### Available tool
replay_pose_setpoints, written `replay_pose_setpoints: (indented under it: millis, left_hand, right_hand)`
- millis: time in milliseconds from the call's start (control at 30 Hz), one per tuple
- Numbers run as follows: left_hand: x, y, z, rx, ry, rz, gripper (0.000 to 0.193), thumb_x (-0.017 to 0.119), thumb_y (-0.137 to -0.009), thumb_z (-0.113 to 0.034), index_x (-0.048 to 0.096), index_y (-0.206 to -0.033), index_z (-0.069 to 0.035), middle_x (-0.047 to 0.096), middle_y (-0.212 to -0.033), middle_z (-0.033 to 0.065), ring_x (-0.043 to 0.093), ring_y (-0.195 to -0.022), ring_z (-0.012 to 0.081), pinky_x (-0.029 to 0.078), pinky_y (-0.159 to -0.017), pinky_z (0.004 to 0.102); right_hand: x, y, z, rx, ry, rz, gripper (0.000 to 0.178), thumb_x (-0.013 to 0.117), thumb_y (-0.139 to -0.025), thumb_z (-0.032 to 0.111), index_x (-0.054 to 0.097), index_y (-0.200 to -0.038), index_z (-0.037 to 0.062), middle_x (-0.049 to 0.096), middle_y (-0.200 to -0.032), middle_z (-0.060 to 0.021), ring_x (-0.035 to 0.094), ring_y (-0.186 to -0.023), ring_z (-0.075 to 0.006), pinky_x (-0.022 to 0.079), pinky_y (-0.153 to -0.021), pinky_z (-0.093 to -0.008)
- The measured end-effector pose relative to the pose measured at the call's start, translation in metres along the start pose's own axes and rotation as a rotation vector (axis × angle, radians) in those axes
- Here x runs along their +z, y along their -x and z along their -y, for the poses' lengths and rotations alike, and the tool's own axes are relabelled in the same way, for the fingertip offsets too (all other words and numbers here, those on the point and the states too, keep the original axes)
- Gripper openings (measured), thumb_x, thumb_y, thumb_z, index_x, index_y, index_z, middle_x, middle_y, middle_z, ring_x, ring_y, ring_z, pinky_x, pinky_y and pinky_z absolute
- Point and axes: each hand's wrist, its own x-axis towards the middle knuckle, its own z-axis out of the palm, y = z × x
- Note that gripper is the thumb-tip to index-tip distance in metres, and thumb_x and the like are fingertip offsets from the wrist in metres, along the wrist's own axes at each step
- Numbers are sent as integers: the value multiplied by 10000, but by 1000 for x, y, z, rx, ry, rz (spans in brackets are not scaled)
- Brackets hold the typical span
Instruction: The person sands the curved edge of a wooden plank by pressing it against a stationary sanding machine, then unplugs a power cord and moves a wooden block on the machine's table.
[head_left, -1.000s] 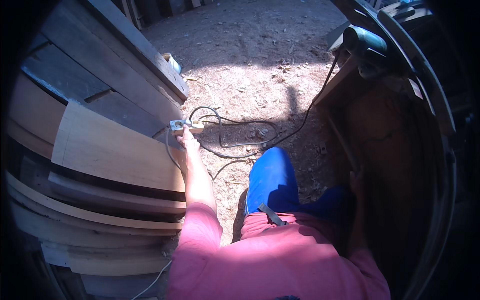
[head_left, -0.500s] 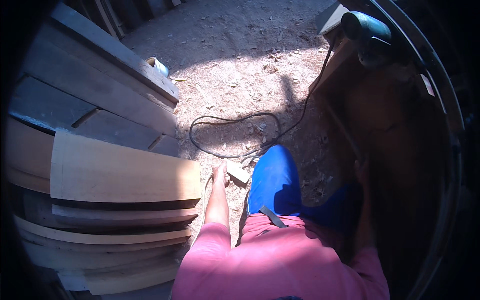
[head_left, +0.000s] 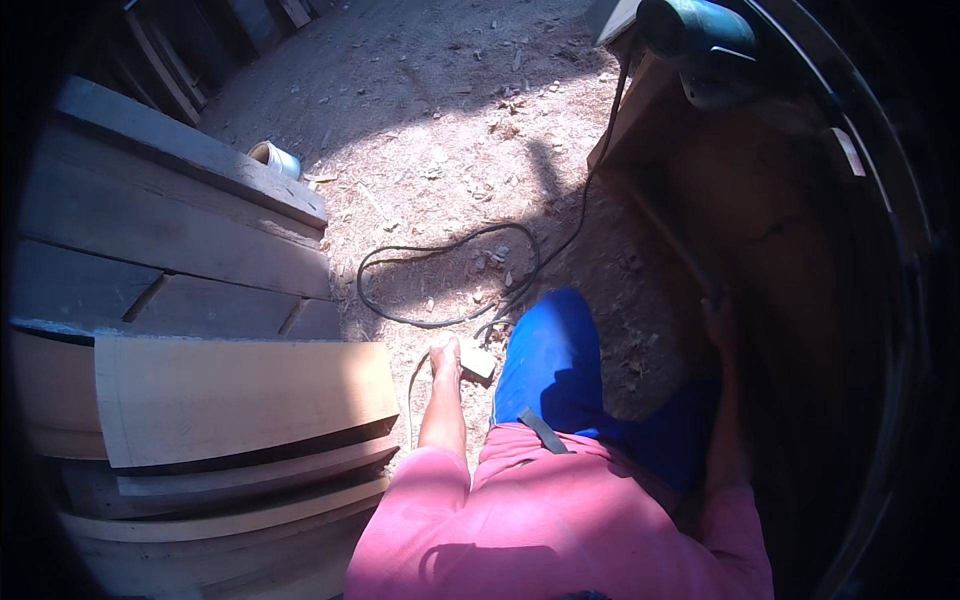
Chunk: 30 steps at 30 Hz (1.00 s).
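My left hand [head_left: 445, 355] is closed on a small pale block [head_left: 477, 362], low over the ground beside my blue-clad knee. The block's exact kind is not clear. Close to it lies the end of a black cord [head_left: 450, 240], which loops over the ground; a thin pale cord [head_left: 413, 385] hangs by my left wrist. Deep in shadow on the right, my right hand [head_left: 716, 312] is at the lower end of a long thin bar [head_left: 670, 235]. Its fingers are too dark to show whether they grip the bar.
Left of me are stacked wooden boards, a light one [head_left: 250, 395] on top, beside a grey plank structure [head_left: 180, 215]. A pale bucket [head_left: 275, 160] lies tipped on the chip-strewn ground [head_left: 430, 170]. At upper right is a teal machine [head_left: 700, 30], the black cord running up near it.
The view has shifted, so the stack sits lower and the machine farther left and higher. My left hand still holds the block, of which less now shows. My right hand appears slightly higher.
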Motion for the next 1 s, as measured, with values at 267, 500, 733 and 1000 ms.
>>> replay_pose_setpoints:
  millis: [267,500,733,1000]
  left_hand:
    - [-36,-58,-131,59,422,-346,432,726,-945,-271,573,-1260,-18,622,-1205,184,625,-1119,281,526,-927,488]
    - [-63,-110,-101,23,566,-330,749,755,-870,-546,484,-1373,-62,554,-1330,171,614,-1126,309,542,-863,556]
    - [-33,-120,-60,-257,542,-26,726,640,-917,-631,455,-1451,-176,448,-1452,140,464,-1321,372,395,-1079,541]
    - [40,2,-67,-9,115,383,317,670,-988,-371,553,-902,-89,467,-632,4,400,-413,112,329,-356,277]
  right_hand:
    - [22,20,-42,-39,-65,-180,707,613,-997,370,360,-1543,-3,461,-1510,-294,429,-1426,-431,346,-1183,-482]
    - [11,6,-4,-17,-142,-121,691,599,-1004,333,341,-1555,6,451,-1518,-296,416,-1440,-413,342,-1189,-473]
    - [5,10,-3,-58,-114,-81,665,675,-951,355,475,-1461,-23,545,-1412,-309,519,-1332,-455,413,-1116,-498]
    - [-24,27,32,-8,-48,-172,638,703,-920,349,527,-1418,-10,582,-1368,-294,556,-1285,-445,420,-1113,-506]
